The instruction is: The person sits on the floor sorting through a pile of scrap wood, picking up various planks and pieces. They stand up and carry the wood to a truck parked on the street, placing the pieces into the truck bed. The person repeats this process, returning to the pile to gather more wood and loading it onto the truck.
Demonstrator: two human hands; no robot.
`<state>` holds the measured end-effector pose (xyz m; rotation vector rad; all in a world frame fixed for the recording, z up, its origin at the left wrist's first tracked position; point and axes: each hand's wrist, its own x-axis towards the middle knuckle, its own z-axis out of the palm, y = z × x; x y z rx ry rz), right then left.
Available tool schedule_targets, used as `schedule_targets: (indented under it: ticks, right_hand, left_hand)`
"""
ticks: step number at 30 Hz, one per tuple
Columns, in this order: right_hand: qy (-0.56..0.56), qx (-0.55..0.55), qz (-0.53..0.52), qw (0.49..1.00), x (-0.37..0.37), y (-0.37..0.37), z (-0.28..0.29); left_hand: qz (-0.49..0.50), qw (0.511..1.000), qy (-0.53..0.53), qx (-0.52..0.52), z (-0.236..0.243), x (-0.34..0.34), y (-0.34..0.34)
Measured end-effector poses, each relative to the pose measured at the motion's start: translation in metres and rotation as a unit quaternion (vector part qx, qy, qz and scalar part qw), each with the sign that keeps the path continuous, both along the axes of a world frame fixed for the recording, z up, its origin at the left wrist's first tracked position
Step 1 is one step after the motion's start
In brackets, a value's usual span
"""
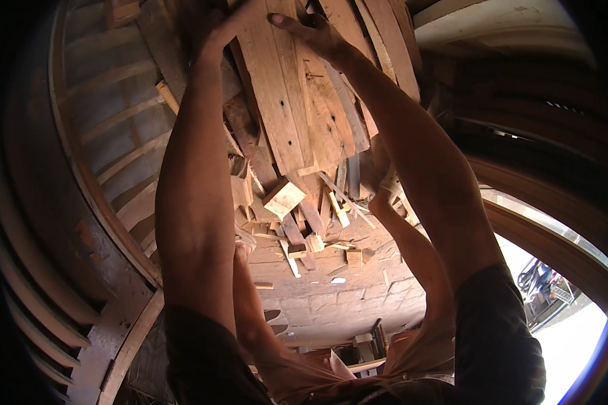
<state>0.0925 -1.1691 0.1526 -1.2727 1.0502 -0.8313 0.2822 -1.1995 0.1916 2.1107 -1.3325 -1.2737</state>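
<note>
Long pale wooden boards with dark nail holes slant away from me on top of a stack of timber. At the far end, my left hand is closed at the left edge of these boards; its fingers are in shadow. My right hand grips from the right side, thumb laid across the top face and the other fingers partly hidden. A broader board with holes and a rough near end lies under my right forearm, beside the long ones.
Wood blocks, thin offcuts and splinters litter the brick floor between my feet. More planks lean at the far right. A slatted wooden frame stands to the left, with curved dark beams to the right.
</note>
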Motion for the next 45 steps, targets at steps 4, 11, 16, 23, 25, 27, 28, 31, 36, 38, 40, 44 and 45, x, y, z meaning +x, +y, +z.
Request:
schedule_targets:
  ticks: [4,11,16,23,25,27,28,31,36,38,40,44,45]
  right_hand:
    - [0.104,-0.043,0.049,0.992,0.007,-0.003,0.014]
    - [0.072,0.032,-0.01,0.997,-0.008,0.041,0.114]
    - [0.077,0.093,-0.062,0.991,-0.003,0.083,0.209]
    - [0.262,0.104,-0.114,0.953,0.027,0.203,0.35]
    - [0.332,0.137,-0.089,0.929,0.042,0.24,0.399]
    - [0.346,0.132,-0.086,0.925,0.054,0.27,0.449]
    - [0.334,0.133,-0.092,0.929,0.061,0.284,0.482]
    - [0.356,0.089,-0.126,0.922,0.079,0.317,0.579]
    - [0.378,0.029,-0.13,0.916,0.122,0.411,0.702]
    - [0.348,0.035,-0.123,0.929,0.103,0.416,0.729]
    - [0.328,-0.019,-0.152,0.932,0.08,0.419,0.75]
    - [0.314,-0.04,-0.16,0.935,0.065,0.483,0.815]
    - [0.329,-0.042,-0.178,0.927,0.062,0.511,0.819]
  left_hand:
    - [0.061,0.979,0.154,-0.115,-0.012,0.004,-0.013]
    - [0.198,0.917,0.346,0.003,0.061,-0.015,0.051]
    - [0.217,0.894,0.381,0.09,0.146,-0.028,0.098]
    - [0.245,0.854,0.443,0.121,0.249,0.01,0.22]
    - [0.27,0.843,0.443,0.144,0.285,0.024,0.263]
    - [0.265,0.845,0.441,0.146,0.32,0.04,0.295]
    - [0.256,0.851,0.436,0.143,0.348,0.047,0.309]
    - [0.24,0.845,0.472,0.077,0.429,0.061,0.33]
    - [0.273,0.839,0.471,-0.004,0.643,0.082,0.419]
    - [0.254,0.852,0.456,-0.038,0.662,0.07,0.424]
    - [0.207,0.844,0.491,-0.061,0.689,0.049,0.418]
    - [0.217,0.844,0.478,-0.112,0.737,0.04,0.479]
    - [0.191,0.844,0.49,-0.109,0.739,0.033,0.5]
